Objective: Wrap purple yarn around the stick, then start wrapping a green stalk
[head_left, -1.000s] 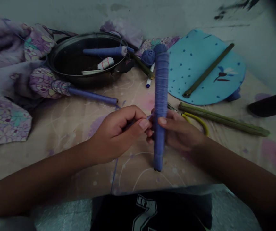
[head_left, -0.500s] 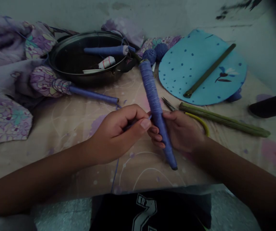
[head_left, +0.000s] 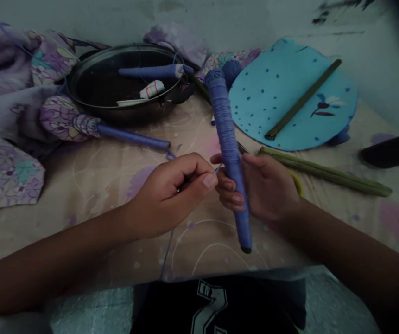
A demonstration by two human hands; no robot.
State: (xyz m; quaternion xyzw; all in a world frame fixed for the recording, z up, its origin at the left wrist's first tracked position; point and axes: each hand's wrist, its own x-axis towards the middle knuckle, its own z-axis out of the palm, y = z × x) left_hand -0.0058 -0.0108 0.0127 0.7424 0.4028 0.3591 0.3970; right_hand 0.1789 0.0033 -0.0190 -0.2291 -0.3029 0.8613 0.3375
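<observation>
Dim, greenish-grey light throughout! Shadow pools inside the round black metal pan (head_left: 129, 113) at ten o'clock; soft blackness swallows the two o'clock corner; the slender blue thread-wrapped stick (head_left: 231, 150), at the dial's centre, reads slightly soft.

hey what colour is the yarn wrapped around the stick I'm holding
The yarn is blue-violet, seen in the head view.

No readable wording; only a partial white-outlined print (head_left: 209, 311) on the black garment (head_left: 167, 306), characters unclear.

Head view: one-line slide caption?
Left hand pinches blue yarn beside a yarn-wrapped rod held in the right hand, above a patterned tablecloth.
</observation>
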